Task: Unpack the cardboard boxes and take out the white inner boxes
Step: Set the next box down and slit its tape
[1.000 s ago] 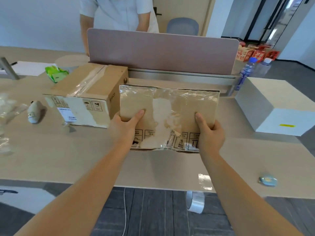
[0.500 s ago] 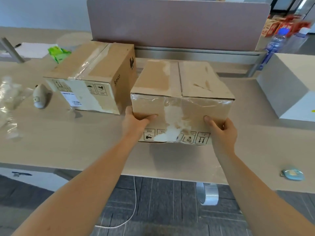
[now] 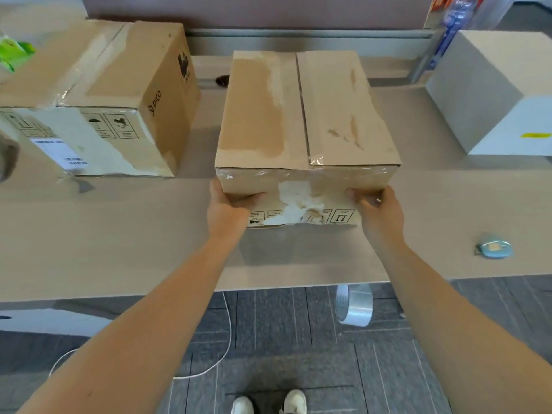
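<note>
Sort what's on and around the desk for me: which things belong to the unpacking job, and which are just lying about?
Job:
- cardboard box, held by left hand and right hand, flaps closed
- second cardboard box, taped
- white box

Lying about:
- tape roll under the desk edge
- small blue object
- green packet
- white cable on the floor

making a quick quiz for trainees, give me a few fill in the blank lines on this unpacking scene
1. Both hands, the left hand and the right hand, hold the middle cardboard box by its ____ side.
2. The flaps on top of that box are ____.
3. The roll of clear tape lies on the ____.
4. The white box stands to the middle box's ____.

Missing words: near; closed; floor; right
</note>
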The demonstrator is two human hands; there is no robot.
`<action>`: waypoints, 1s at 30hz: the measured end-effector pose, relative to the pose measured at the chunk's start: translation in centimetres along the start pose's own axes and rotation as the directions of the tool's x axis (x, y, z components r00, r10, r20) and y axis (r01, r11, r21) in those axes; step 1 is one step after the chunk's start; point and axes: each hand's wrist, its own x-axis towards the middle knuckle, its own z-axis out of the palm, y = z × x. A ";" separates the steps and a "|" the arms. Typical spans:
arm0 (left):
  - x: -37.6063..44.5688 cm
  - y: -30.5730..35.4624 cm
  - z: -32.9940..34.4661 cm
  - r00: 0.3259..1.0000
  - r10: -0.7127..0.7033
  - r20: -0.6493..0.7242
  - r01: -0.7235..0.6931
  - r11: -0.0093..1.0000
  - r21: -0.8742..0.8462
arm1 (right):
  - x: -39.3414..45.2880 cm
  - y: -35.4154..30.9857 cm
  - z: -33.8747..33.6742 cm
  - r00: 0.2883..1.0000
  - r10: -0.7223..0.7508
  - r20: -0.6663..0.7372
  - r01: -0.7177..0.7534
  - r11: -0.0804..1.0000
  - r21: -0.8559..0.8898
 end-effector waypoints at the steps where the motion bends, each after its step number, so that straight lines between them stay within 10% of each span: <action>1: -0.2 0.2 -0.1 1.000 -0.015 -0.002 0.015 0.999 0.047 | -0.1 -0.1 -0.1 1.000 0.009 0.015 -0.008 1.000 -0.028; 9: -4.1 0.6 -1.7 0.939 -0.235 0.249 0.029 0.779 0.626 | -2.3 -0.9 -2.8 0.982 0.078 0.174 -0.015 0.940 -0.341; 13: -6.2 1.7 -0.5 0.866 -0.224 0.447 -0.318 0.443 0.838 | -4.0 -0.8 -5.6 0.971 0.086 0.223 0.036 0.870 -0.491; 23: -10.8 4.8 11.3 0.560 -0.104 0.822 -0.753 0.351 0.557 | -3.6 3.8 -16.3 0.970 0.225 0.092 -0.100 0.716 -0.691; 30: -11.9 3.5 19.9 0.527 -0.164 0.834 -0.806 0.215 0.551 | 1.8 9.3 -21.0 0.962 0.241 0.131 -0.068 0.675 -0.735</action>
